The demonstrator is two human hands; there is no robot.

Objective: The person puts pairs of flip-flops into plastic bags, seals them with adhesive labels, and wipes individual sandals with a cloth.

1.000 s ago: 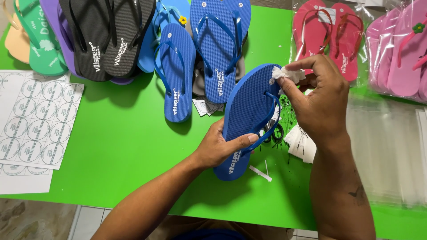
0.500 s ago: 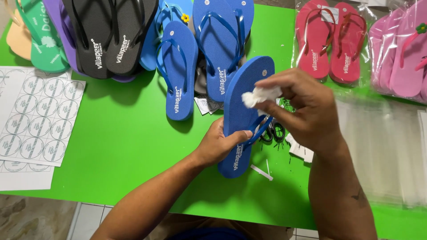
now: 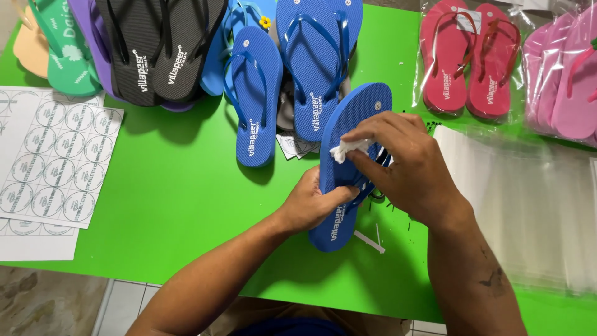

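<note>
A blue flip-flop (image 3: pixel 357 112) lies tilted on the green table (image 3: pixel 180 186), toe end pointing away from me. My left hand (image 3: pixel 311 202) grips its heel half from the left side. My right hand (image 3: pixel 407 165) is over the middle of the sandal, fingers pinched on a small crumpled white cloth (image 3: pixel 348 149) pressed against the footbed near the strap. The strap is mostly hidden under my right hand.
More blue flip-flops (image 3: pixel 314 62), a black pair (image 3: pixel 158 50), green and purple ones lie at the back. Bagged red (image 3: pixel 469 59) and pink (image 3: pixel 566 78) pairs sit at the right, above a stack of clear bags (image 3: pixel 528 205). Sticker sheets (image 3: pixel 53 165) lie left.
My right hand with the white cloth has moved from the sandal's toe end down to its middle. The sandal has swung slightly more upright under my left hand.
</note>
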